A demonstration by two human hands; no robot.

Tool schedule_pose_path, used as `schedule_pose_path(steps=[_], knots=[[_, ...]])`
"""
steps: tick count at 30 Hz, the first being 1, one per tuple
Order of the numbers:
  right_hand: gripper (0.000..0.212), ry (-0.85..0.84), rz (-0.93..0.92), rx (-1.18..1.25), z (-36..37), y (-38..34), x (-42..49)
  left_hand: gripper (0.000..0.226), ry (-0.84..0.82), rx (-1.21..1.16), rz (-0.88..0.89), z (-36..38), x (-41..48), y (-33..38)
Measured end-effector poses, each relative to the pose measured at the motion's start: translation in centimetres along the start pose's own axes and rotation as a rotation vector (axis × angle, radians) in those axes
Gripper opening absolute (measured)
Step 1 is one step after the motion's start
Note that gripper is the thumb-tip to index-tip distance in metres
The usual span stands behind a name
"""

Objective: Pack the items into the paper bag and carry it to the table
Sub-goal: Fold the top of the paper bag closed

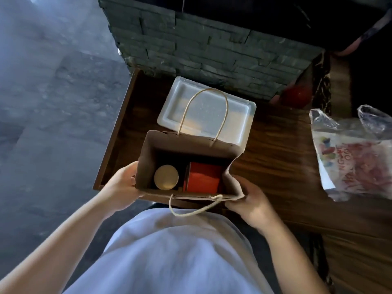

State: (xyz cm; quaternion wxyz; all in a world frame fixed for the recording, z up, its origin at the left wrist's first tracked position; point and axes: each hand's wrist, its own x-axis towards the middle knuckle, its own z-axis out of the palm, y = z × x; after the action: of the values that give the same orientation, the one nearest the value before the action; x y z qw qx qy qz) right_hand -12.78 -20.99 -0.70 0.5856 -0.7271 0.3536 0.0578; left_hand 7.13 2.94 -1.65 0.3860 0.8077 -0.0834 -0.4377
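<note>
An open brown paper bag [161,143] with twine handles stands at the near edge of a dark wooden counter [271,158]. Inside it I see a round gold lid [166,177] on the left and a red box [204,177] on the right. My left hand [121,185] grips the bag's left side. My right hand [248,200] holds the bag's near right corner. Behind the bag lies a white foam container [212,107], closed, partly hidden by the bag and its far handle.
A clear plastic bag with colourful print [352,153] lies on the counter at the right. A dark stone-brick wall [201,49] rises behind the counter. A red round object [297,95] sits in the back right corner. Grey floor [53,102] spreads to the left.
</note>
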Motion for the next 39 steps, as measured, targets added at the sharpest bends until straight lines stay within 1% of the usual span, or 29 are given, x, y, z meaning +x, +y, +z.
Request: schedule_pose_path(steps=[1,3,4,6,9,10,12,14,15,16,19,20,21,22,23,24,25,27,30,31,32,34,36,37,39], knots=[[0.058,0.021,0.016,0.015,0.7,-0.2,0.2,0.049,-0.018,0.082,0.03,0.6,0.3,0.1],[0.053,0.058,0.049,0.046,1.4,-0.3,0.4,0.055,-0.02,0.19,0.035,1.0,0.6,0.2],[0.049,0.077,0.044,0.07,1.4,-0.2,0.5,0.057,-0.007,0.214,0.038,0.8,0.6,0.1],[0.045,0.095,-0.014,0.106,0.9,-0.2,0.4,0.059,0.023,0.235,0.107,0.1,0.5,-0.1],[0.043,0.05,-0.066,0.056,0.4,0.2,0.3,0.056,0.06,0.237,0.194,-0.7,0.3,-0.3],[0.04,0.042,-0.058,0.022,0.4,0.2,0.4,0.06,0.082,0.24,0.201,-0.8,0.4,-0.4],[0.031,0.043,-0.069,-0.037,0.3,0.4,1.0,0.078,0.109,0.208,0.205,-0.9,0.5,-0.3],[0.024,0.047,-0.097,-0.066,0.3,0.1,1.4,0.095,0.085,0.115,0.214,-0.9,0.5,0.0],[0.026,0.043,-0.107,-0.052,0.3,0.0,1.5,0.097,0.064,0.078,0.216,-1.0,0.5,0.0],[0.029,0.038,-0.113,-0.029,0.3,-0.2,1.6,0.093,0.049,0.054,0.216,-1.0,0.6,0.0],[0.041,0.085,-0.085,0.104,0.6,0.1,1.5,0.069,0.021,0.02,0.276,-1.0,1.0,-0.1],[0.051,0.125,-0.074,0.166,0.8,0.2,1.4,0.06,0.016,0.013,0.301,-1.0,1.2,-0.2],[0.065,0.161,-0.077,0.214,0.9,0.4,1.4,0.05,0.025,0.013,0.308,-0.9,1.3,-0.3],[0.079,0.179,-0.078,0.253,1.0,0.5,1.4,0.041,0.047,0.022,0.299,-0.9,1.5,-0.3],[0.089,0.178,-0.07,0.271,1.1,0.6,1.6,0.034,0.071,0.034,0.277,-0.9,1.7,-0.4],[0.09,0.169,-0.053,0.271,1.2,0.5,1.7,0.028,0.084,0.045,0.255,-0.8,2.0,-0.5],[0.081,0.164,-0.051,0.244,1.1,0.7,1.9,0.025,0.083,0.043,0.243,-0.6,2.2,-0.5],[0.054,0.164,-0.041,0.21,0.9,0.8,2.4,0.026,0.058,-0.015,0.226,-0.1,2.3,-0.4],[0.013,0.153,-0.007,0.246,1.0,0.7,3.0,0.023,0.058,-0.125,0.167,0.7,2.3,-0.2],[0.011,0.172,-0.008,0.232,1.2,0.9,3.2,0.023,0.069,-0.151,0.137,1.0,2.3,-0.2],[0.019,0.199,0.011,0.211,1.4,1.1,3.4,0.025,0.084,-0.169,0.104,1.3,2.5,-0.2],[0.026,0.261,0.051,0.176,2.0,1.5,3.9,0.03,0.121,-0.169,0.051,1.8,2.7,-0.1],[0.035,0.309,0.065,0.135,2.6,1.9,4.2,0.029,0.165,-0.115,0.036,2.4,2.8,0.1],[0.036,0.332,0.072,0.112,2.9,2.1,4.4,0.026,0.187,-0.087,0.032,2.6,2.8,0.1],[0.026,0.381,0.102,0.082,3.3,2.5,4.6,0.019,0.233,-0.048,0.012,3.0,2.9,0.0]])
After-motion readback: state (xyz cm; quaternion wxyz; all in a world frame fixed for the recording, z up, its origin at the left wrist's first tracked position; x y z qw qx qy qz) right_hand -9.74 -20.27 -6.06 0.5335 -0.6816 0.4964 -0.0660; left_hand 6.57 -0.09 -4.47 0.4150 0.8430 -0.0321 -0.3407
